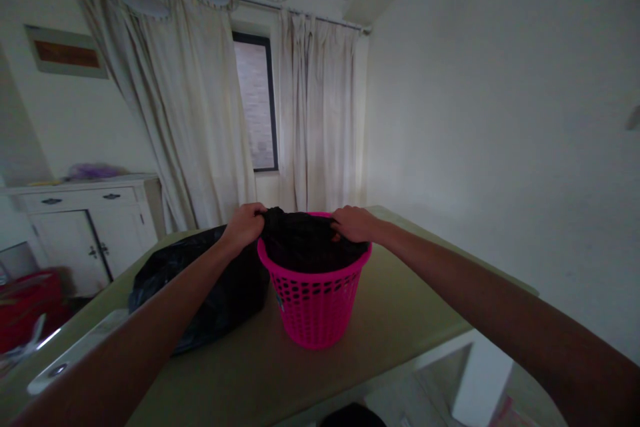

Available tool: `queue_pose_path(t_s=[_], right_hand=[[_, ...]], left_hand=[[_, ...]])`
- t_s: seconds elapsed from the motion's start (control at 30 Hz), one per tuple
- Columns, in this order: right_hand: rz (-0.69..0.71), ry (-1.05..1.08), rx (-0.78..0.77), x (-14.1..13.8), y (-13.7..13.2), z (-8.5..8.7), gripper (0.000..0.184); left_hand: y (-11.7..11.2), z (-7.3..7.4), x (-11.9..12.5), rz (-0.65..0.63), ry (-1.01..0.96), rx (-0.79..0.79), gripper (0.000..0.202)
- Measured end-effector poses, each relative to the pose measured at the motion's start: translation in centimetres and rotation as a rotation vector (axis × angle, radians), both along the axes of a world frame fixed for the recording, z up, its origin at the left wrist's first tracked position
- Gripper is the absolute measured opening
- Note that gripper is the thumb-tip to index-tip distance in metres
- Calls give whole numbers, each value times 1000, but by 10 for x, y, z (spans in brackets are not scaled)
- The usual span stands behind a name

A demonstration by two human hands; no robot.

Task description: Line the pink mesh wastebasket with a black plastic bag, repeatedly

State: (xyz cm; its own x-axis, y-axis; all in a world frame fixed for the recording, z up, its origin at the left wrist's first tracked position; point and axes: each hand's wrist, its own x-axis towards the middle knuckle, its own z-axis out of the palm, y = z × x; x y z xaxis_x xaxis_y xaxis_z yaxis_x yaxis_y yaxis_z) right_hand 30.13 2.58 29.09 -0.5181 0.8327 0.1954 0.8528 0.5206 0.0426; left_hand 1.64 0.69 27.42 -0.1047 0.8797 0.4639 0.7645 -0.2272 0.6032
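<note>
Basket (319, 317), bright pink and pierced with holes, is standing upright near the middle of the green tabletop (400, 297), with black plastic (310, 243) filling its mouth. The left hand (245, 221) is pinching a gathered edge of that plastic between thumb and bent fingers, just above the left side of the rim. The right hand (353, 222) is gripping the same plastic at the right side, its fingers lying close together and curling over; how its hidden fingertips are meeting, I cannot tell. Between the hands, the black edge is spanning the opening. To the left, a large dark bag (235, 297) is lying beside the basket, partly behind the left forearm. On the far left, a white cabinet (127, 213) is standing near pale curtains (200, 107) that are hanging beside a window (256, 103).
</note>
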Motion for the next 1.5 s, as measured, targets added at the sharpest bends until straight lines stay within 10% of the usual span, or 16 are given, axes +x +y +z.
queue_pose_path(t_s=[0.33, 0.63, 0.87, 1.03, 1.27, 1.5], right_hand=[[239, 250, -66, -29, -21, 12, 41], [9, 178, 39, 17, 29, -3, 24], [415, 542, -128, -5, -8, 10, 32], [389, 871, -339, 33, -16, 7, 44], [499, 535, -89, 92, -55, 11, 60], [239, 578, 80, 121, -71, -22, 50]], left_hand=[[-5, 6, 41, -234, -511, -188, 29], [-7, 4, -13, -208, -781, -166, 23], [-32, 16, 18, -485, -985, -187, 35], [-42, 14, -11, -364, -1242, -48, 11], [-81, 1, -48, -164, -1433, 154, 13], [-124, -23, -48, -184, -1421, -23, 26]])
